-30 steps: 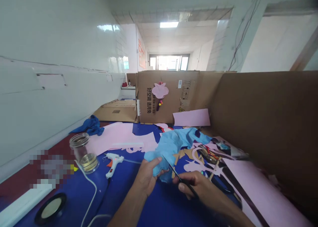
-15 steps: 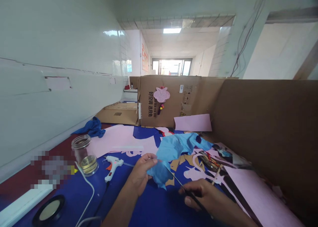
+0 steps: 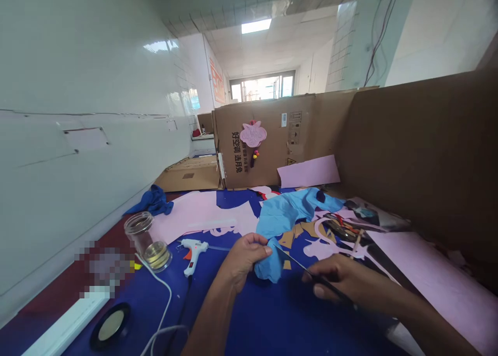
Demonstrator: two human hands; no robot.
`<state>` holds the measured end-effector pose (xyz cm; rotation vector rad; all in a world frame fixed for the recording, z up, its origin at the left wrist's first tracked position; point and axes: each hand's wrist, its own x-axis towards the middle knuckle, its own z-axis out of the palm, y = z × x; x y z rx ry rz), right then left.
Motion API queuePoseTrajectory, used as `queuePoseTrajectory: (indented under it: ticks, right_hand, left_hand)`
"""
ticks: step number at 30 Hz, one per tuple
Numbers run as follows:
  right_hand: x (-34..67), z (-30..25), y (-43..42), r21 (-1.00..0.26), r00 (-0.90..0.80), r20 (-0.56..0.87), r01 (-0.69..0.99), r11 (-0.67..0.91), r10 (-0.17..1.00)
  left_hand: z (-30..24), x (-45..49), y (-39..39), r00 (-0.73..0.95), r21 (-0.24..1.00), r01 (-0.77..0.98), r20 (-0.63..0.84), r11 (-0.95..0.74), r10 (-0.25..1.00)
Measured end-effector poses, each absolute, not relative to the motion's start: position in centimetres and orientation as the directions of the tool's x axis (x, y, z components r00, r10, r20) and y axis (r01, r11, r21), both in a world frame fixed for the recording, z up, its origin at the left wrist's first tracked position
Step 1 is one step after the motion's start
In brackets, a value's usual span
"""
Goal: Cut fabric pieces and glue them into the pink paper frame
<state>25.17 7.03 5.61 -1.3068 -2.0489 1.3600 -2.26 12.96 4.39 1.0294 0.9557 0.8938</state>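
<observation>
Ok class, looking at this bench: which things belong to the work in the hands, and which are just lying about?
In use: left hand pinching blue fabric; right hand holding scissors.

Lying about: white glue gun, glass jar, crumpled blue cloth, pink sheet.

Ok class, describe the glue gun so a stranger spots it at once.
Find the blue tabletop in front of the person. Just left of their left hand lies a white glue gun, beside the glass jar; its pistol shape and black cord set it apart.
</observation>
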Motion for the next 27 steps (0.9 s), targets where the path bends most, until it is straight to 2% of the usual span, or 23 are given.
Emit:
queuePoseTrajectory:
  ticks: [7, 15, 27]
  right_hand:
    - [25.13, 5.78, 7.02, -0.895, -0.51, -0.212, 0.443, 0.043, 0.834]
    - [24.81, 6.15, 6.68, -0.944, -0.548, -0.194, 0.331, -0.002, 0.814]
    - [24.55, 6.13, 6.53, -0.947, -0.537, -0.183, 0.322, -0.001, 0.823]
  left_hand:
    - [4.23, -1.7, 12.9, 0.332, 0.948, -0.117, -0.244, 0.296, 0.911]
    - [4.56, -1.53, 12.91, 0.319, 0.91, -0.292, -0.197, 0.294, 0.927]
    - [4.84, -1.53, 12.82, 0.288, 0.881, -0.354, -0.218, 0.315, 0.933]
